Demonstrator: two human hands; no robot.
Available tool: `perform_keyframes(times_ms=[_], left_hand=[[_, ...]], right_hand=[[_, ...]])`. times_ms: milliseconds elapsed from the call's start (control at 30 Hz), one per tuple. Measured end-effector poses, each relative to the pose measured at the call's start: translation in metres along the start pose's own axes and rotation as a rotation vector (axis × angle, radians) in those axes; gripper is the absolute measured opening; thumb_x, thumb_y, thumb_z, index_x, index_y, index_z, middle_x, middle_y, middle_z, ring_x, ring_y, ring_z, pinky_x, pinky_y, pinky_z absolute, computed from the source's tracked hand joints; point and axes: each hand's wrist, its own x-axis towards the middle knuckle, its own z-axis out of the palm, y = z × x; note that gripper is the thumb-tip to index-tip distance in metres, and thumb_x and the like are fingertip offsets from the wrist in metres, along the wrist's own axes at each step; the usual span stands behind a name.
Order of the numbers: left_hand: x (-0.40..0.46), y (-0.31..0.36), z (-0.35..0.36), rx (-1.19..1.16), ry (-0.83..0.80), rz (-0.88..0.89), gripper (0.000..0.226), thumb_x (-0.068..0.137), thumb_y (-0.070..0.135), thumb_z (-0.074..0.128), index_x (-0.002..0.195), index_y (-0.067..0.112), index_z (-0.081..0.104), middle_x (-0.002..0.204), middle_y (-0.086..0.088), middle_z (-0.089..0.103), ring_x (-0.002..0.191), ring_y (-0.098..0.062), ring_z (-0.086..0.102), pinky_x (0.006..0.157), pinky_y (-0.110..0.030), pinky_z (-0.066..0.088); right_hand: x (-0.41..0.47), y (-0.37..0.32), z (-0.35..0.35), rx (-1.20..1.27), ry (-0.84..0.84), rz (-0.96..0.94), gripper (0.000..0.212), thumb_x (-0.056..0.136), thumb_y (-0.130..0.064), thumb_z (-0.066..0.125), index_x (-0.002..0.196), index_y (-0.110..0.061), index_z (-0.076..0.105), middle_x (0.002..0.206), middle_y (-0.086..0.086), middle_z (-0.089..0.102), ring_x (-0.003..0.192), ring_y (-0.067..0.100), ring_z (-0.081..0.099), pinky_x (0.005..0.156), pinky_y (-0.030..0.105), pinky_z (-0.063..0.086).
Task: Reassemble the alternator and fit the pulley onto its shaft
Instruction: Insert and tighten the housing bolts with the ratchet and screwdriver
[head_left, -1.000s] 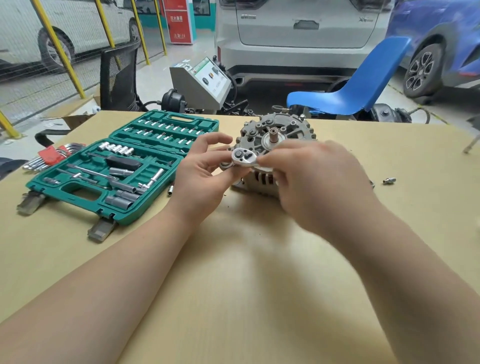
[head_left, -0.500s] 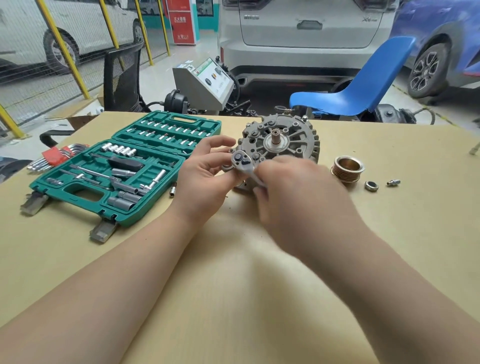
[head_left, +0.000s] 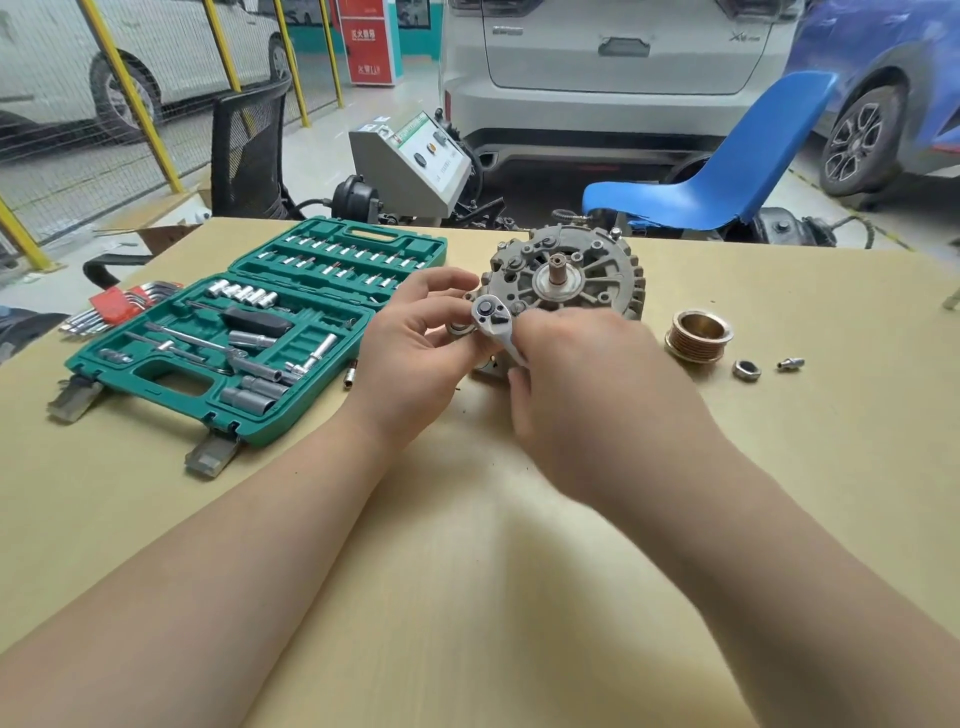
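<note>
Your right hand (head_left: 587, 384) grips the ratchet (head_left: 493, 317) handle; left hand (head_left: 415, 348) pinches its head, beside alternator (head_left: 566, 275).

The worktop's (head_left: 467, 597) near edge is left bare; the far half is blocked by case (head_left: 249, 338), alternator (head_left: 566, 280) and pulley (head_left: 698, 335).
</note>
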Motion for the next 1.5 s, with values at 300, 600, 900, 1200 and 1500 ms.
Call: perform_keyframes(times_ms=[300,600,900,1200,1500], left_hand=[[-0.003,0.0,0.005,0.044,0.001,0.04,0.021,0.088,0.004,0.085,0.104,0.017,0.082,0.119,0.004,0.065,0.113,-0.009,0.065,0.098,-0.043,0.061],[0.001,0.0,0.004,0.026,-0.032,0.029,0.02,0.085,0.018,0.085,0.097,0.033,0.083,0.119,0.011,0.065,0.119,-0.011,0.065,0.095,-0.047,0.061],[-0.001,0.0,0.005,0.077,0.066,0.058,0.019,0.081,0.021,0.083,0.096,0.031,0.082,0.113,0.012,0.073,0.104,-0.011,0.072,0.095,-0.041,0.06],[0.002,-0.004,0.003,0.035,-0.019,0.037,0.018,0.086,0.014,0.088,0.099,0.026,0.084,0.119,0.006,0.069,0.115,-0.015,0.068,0.099,-0.051,0.059],[0.0,-0.011,0.004,0.04,0.067,0.087,0.017,0.082,0.018,0.084,0.095,0.029,0.083,0.115,0.009,0.076,0.106,-0.02,0.072,0.095,-0.044,0.059]], right_hand=[[0.009,0.007,-0.006,0.033,-0.004,0.074,0.012,0.092,-0.026,0.063,0.09,-0.025,0.052,0.078,0.0,0.048,0.078,0.029,0.046,0.062,0.033,0.03],[0.02,0.024,-0.008,-0.074,0.031,0.042,0.005,0.091,-0.023,0.063,0.092,-0.028,0.06,0.069,-0.008,0.035,0.075,0.027,0.041,0.052,0.031,0.023],[0.01,-0.011,0.004,0.017,0.013,0.031,0.011,0.094,-0.023,0.065,0.099,-0.026,0.056,0.069,-0.003,0.028,0.071,0.024,0.033,0.059,0.032,0.028],[0.037,0.03,-0.016,-0.072,-0.057,0.006,0.012,0.093,-0.02,0.064,0.091,-0.032,0.06,0.074,-0.008,0.048,0.08,0.027,0.049,0.056,0.031,0.031],[0.023,-0.005,0.004,-0.029,-0.076,0.019,0.019,0.095,-0.022,0.063,0.114,-0.023,0.063,0.071,-0.007,0.021,0.058,0.014,0.018,0.052,0.032,0.024]])
